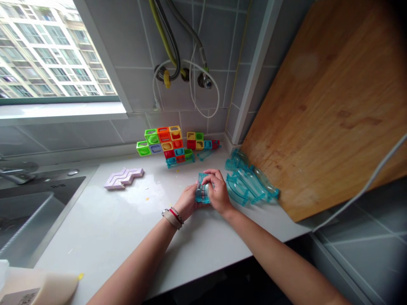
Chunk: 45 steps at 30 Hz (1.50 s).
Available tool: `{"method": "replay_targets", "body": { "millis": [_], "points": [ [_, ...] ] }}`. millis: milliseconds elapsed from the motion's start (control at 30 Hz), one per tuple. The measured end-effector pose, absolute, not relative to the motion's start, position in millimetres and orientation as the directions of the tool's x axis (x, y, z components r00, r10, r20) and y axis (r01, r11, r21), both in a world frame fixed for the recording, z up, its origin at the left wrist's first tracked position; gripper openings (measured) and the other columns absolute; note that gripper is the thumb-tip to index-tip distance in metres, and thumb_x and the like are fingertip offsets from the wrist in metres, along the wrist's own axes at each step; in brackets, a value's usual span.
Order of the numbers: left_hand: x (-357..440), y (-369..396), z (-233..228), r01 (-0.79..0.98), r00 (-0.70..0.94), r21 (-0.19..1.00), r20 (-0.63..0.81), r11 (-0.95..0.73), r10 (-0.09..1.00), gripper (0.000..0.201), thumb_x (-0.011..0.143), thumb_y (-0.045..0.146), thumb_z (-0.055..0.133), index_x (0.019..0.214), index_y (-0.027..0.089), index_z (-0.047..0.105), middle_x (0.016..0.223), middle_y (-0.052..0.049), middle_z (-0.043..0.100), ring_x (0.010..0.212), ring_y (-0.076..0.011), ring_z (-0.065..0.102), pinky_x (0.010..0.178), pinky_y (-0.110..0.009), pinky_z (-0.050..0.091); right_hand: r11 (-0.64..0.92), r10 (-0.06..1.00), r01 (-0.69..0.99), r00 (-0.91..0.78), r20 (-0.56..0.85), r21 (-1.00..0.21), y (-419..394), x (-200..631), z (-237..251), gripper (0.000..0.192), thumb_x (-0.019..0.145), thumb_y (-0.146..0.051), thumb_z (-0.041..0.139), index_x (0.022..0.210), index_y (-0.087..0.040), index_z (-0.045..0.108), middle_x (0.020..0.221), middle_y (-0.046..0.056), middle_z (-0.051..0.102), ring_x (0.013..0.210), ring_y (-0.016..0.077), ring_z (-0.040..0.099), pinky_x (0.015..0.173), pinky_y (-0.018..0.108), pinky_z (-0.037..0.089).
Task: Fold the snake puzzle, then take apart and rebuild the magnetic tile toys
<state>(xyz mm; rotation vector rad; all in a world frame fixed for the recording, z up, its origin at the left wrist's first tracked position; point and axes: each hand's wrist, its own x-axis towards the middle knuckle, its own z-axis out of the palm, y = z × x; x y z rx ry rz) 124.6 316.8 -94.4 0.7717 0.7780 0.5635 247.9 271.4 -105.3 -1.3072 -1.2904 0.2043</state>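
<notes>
Both forearms reach in from the bottom edge and meet over the white counter [104,228]. Between them sits a clear teal piece [202,191], gripped from both sides. Left hand [187,202], bracelets at the wrist, cups it from the left, fingers curled. Right hand [218,189] bends its fingers over the top. More teal pieces [251,186] lie just right, against the wooden board [327,110]. Coloured blocks [171,146] stand behind.
</notes>
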Motion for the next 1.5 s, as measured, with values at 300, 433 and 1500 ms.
{"method": "replay_targets", "body": {
  "millis": [300,433,1500],
  "points": [
    [126,307,-89,-0.199,0.605,0.778,-0.381,0.596,0.7,0.037,0.078,0.048,0.08,0.084,0.014,0.065,0.075,-0.003,0.064,0.064,-0.0139,0.061,0.064,-0.031,0.059,0.36,0.656,0.566,0.413,0.632,-0.742,265,250,-100,0.026,0.085,-0.005,0.043,0.08,-0.023,0.062,0.113,0.008,0.06,0.113,0.0227,0.059,0.099,0.039,0.049],
    [125,311,-88,-0.173,0.612,0.757,-0.419,0.63,0.671,0.035,0.081,0.046,0.077,0.084,0.014,0.065,0.075,-0.004,0.064,0.063,-0.0141,0.061,0.059,-0.028,0.058,0.402,0.651,0.574,0.368,0.664,-0.713,261,245,-95,0.026,0.087,-0.006,0.044,0.083,-0.023,0.063,0.118,0.008,0.059,0.118,0.0228,0.058,0.101,0.041,0.048],
    [121,326,-85,-0.344,0.503,0.867,-0.155,0.361,0.85,0.055,0.08,0.068,0.071,0.097,0.015,0.067,0.09,-0.014,0.078,0.096,-0.0294,0.074,0.079,-0.035,0.057,0.311,0.762,0.172,0.542,0.354,-0.935,269,244,-105,0.032,0.097,-0.04,0.055,0.124,-0.023,0.057,0.129,0.012,0.063,0.118,0.0248,0.061,0.095,0.04,0.055]
  ]
}}
